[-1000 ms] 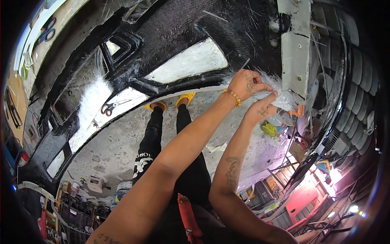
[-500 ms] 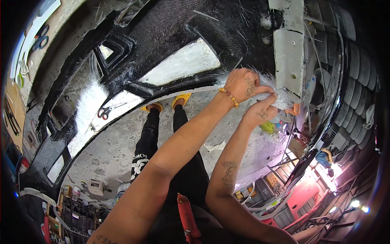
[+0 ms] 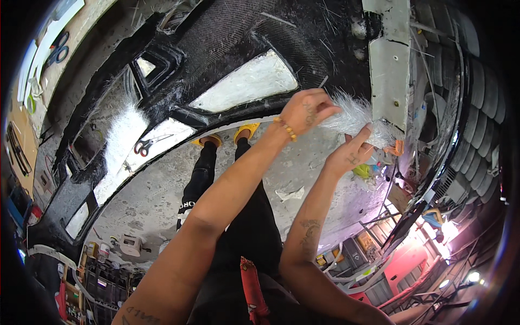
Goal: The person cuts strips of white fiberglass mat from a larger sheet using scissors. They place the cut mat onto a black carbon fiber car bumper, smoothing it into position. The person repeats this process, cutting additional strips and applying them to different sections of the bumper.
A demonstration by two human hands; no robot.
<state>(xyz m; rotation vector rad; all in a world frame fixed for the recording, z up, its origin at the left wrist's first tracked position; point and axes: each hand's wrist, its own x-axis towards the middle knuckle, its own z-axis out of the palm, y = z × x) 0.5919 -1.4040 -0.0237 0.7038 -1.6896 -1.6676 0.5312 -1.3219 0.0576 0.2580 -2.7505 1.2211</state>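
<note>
A black, woven-textured car body panel (image 3: 216, 32) with white cut-out areas spans the upper view. White fibre strands (image 3: 346, 111) form a loose tuft at its right end, beside a grey strip (image 3: 389, 70). My left hand (image 3: 307, 111), wearing a beaded bracelet, is above the tuft's left side, fingers curled; I cannot make out what they hold. My right hand (image 3: 352, 151) is at the tuft's lower edge, thumb and fingers closed on the fibres. Scissors (image 3: 146, 146) with red-black handles lie on the left white area, near another fluffy fibre patch (image 3: 122, 127).
More scissors (image 3: 58, 50) lie on a board at upper left. Grey ribbed pieces (image 3: 474, 124) line the right. My feet in yellow sandals (image 3: 244, 131) stand on the concrete floor (image 3: 151, 206). Shelving and containers (image 3: 92, 250) are lower left. Another person (image 3: 433, 219) is at far right.
My left hand has moved left and come apart from my right hand, uncovering more of the fibre tuft. My right hand stays at the tuft, shifted slightly.
</note>
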